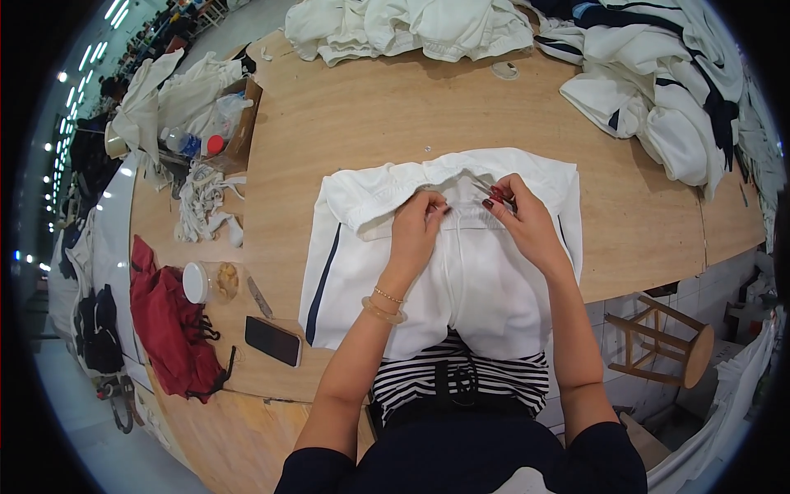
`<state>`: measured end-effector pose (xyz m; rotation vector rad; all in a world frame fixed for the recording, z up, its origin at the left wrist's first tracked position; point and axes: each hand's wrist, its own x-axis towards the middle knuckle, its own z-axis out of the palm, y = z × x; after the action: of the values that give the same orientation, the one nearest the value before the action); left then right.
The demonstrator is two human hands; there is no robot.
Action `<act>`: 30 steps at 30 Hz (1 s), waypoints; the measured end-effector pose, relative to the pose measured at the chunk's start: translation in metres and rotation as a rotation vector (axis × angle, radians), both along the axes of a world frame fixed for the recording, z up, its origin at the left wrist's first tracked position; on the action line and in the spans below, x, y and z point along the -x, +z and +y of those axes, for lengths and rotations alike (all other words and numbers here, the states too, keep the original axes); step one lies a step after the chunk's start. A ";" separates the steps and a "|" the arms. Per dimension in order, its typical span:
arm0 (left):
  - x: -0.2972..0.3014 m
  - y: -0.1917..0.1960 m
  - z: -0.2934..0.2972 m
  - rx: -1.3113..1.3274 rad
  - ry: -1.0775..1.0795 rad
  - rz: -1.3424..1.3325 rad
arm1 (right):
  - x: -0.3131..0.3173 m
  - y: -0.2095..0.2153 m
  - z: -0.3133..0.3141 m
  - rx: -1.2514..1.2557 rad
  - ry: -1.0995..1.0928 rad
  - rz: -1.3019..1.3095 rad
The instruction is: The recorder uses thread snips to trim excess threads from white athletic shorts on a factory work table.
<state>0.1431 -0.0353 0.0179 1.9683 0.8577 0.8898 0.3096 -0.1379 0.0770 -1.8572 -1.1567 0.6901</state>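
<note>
A pair of white trousers (pixel 502 272) with a navy side stripe lies in front of me, its elastic waistband (pixel 370 202) away from me and the lower part coming over the table edge to my lap. My left hand (pixel 417 222) is closed in a pinch on the waistband's near edge, at the middle. Just to the right, my right hand (pixel 524 216) grips small scissors (pixel 482 184), whose thin metal blades point left over the waist opening. The fingers partly hide the handle of the scissors. Both hands are close together, a short gap between them.
White garments (pixel 411 33) are piled at the far edge, with more white and navy ones (pixel 658 107) far right. At left are a cardboard box (pixel 245 123), a red bag (pixel 169 321), a clear jar (pixel 222 281), a knife (pixel 259 298) and a phone (pixel 273 341). A wooden stool (pixel 698 354) stands lower right.
</note>
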 end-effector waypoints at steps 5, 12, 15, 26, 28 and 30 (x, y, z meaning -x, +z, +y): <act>0.003 -0.001 -0.003 -0.276 -0.032 0.042 | -0.005 -0.006 -0.001 -0.139 0.010 0.016; 0.005 -0.004 -0.001 -0.214 0.046 0.075 | 0.011 0.000 -0.001 0.003 0.075 -0.263; 0.003 -0.003 -0.001 -0.262 0.060 0.102 | 0.019 -0.006 0.003 -0.060 0.147 -0.313; 0.002 -0.001 -0.002 -0.306 0.069 0.103 | 0.029 -0.003 0.012 0.010 0.188 -0.488; 0.002 0.000 -0.003 -0.299 0.070 0.103 | 0.029 -0.003 0.014 0.021 0.191 -0.496; 0.002 0.000 -0.003 -0.292 0.071 0.103 | 0.029 -0.003 0.015 0.033 0.193 -0.504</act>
<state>0.1413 -0.0381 0.0181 2.2631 0.9017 1.0085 0.2802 -0.1224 0.0744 -2.0272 -1.6697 0.3477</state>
